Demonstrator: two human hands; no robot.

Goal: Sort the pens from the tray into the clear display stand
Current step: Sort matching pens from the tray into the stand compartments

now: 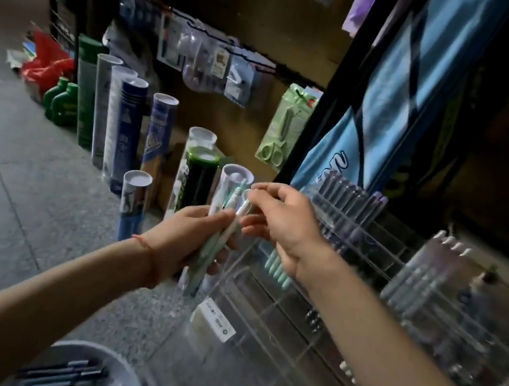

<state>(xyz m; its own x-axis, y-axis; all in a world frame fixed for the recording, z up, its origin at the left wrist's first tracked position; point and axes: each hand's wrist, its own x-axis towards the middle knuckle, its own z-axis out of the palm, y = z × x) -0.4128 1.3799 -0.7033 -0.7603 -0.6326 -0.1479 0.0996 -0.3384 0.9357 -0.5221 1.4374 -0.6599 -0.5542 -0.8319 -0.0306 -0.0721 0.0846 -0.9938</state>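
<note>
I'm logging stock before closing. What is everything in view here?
held pens: several, mint, between the hands
stand: one, clear, right of the hands
purple pens: a row, purple, stand's top
mint pens: several, mint, in stand under right hand
pale pens: several, pale blue, stand's right side
tray: one, pale grey, bottom edge
dark pens: several, dark blue, in tray
tubes: about nine, blue, white, green, floor by shelf
bottles: two, green, floor far left
red bag: one, red, behind bottles
scissors: one pack, green, hanging
left hand: grips held pens
right hand: pinches one held pen
</note>
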